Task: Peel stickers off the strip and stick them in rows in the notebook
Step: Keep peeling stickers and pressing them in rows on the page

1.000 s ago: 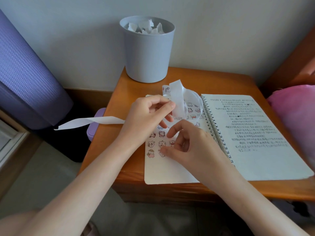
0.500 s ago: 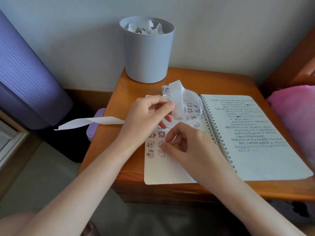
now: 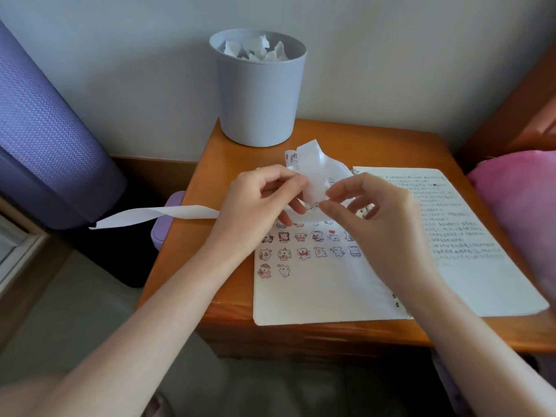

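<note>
On the wooden surface, above the open notebook: holds the strip pinched in left hand, nips its lower edge with right hand; judged thin, limp, tear-prone, best lifted by a sticker corner.

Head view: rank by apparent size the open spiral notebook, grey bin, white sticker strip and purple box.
1. Open white spiral notebook.
2. Round grey plastic bin, farther away.
3. White paper sticker strip.
4. Small purple box, partly hidden, so unsure.
</note>
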{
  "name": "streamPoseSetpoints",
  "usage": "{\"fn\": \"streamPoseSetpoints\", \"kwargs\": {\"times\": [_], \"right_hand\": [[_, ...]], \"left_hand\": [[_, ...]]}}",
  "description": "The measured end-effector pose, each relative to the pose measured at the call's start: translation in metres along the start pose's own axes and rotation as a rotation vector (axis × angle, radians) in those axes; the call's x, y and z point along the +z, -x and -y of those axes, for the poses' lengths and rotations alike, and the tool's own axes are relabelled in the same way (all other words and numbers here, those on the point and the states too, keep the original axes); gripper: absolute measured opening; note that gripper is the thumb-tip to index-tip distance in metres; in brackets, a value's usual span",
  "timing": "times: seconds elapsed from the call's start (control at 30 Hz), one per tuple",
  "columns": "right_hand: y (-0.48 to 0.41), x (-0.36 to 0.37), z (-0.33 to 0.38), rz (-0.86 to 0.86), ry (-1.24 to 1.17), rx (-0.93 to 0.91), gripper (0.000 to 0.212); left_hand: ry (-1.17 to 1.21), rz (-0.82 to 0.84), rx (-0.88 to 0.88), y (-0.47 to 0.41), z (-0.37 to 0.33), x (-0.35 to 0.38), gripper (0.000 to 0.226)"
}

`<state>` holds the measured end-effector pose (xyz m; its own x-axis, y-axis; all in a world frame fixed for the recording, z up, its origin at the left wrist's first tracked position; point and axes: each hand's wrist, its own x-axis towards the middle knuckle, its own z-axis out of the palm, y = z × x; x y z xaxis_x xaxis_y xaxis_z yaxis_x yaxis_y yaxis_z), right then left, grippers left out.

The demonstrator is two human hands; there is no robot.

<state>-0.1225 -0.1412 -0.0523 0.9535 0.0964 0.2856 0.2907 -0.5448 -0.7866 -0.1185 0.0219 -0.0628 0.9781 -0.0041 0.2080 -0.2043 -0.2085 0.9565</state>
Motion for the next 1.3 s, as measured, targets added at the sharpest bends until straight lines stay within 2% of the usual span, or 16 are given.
{"fn": "streamPoseSetpoints", "kwargs": {"times": [0.23,0.37,0.47,0.7,1.3], "right_hand": [[-0.0056,0.0009,-0.0018,-0.012,-0.153,0.022,0.006],[-0.0062,0.0006,-0.0019,-0.031,-0.233,0.020,0.013],[-0.0059,0.0019,-0.0008,-0.041,-0.196,-0.017,0.011],[-0.0027,0.0035,0.0012,-0.052,-0.064,-0.093,0.007],[-0.0046,0.0043,-0.0015,-0.051,-0.085,-0.080,0.009]], "left_hand": [[0.011,0.007,-0.003,0.0013,-0.0010,-0.0001,0.026],[-0.047,0.031,0.000,0.0014,-0.0028,0.0007,0.012],[-0.067,0.039,-0.003,0.0012,-0.0039,0.0013,0.005],[-0.055,0.036,-0.005,0.0014,-0.0063,0.0017,0.007],[-0.071,0.058,-0.002,0.0029,-0.0078,0.0022,0.010]]}}
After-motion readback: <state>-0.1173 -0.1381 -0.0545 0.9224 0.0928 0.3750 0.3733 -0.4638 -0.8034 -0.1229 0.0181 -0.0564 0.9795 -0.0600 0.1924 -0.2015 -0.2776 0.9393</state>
